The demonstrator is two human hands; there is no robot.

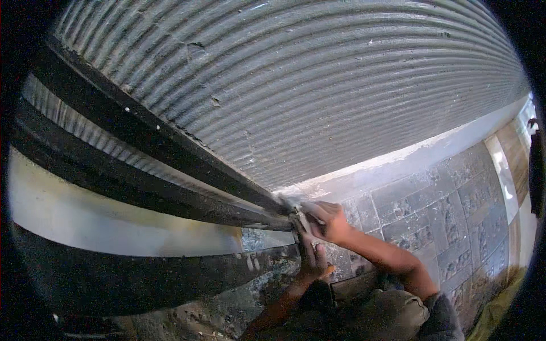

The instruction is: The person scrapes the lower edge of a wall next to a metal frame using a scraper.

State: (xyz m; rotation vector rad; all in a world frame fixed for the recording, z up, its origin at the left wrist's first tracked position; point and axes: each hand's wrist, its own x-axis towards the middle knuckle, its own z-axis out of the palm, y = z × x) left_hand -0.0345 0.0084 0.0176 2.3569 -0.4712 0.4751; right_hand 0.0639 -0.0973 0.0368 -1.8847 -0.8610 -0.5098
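My right hand (pixel 328 220) is closed at the lower end of the dark bars, its fingers bent and slightly smeared. Just below it, my left hand (pixel 313 260) points upward with its fingers pressed together and its thumb to the side. A narrow pale grey piece (pixel 300 220) lies between my fingers; its kind is too small and blurred to tell. Both hands work close against the ends of a dark upper bar (pixel 170 139) and a dark middle bar (pixel 142 187). The fingertips of both hands are partly hidden.
A corrugated grey wall (pixel 318 85) with chips fills the upper view, above a whitish ledge (pixel 398 162). Worn patterned floor tiles (pixel 421 221) lie to the right. A wide dark bar (pixel 153 284) and a pale panel (pixel 102 216) stretch left. Yellowish cloth (pixel 500 307) lies lower right.
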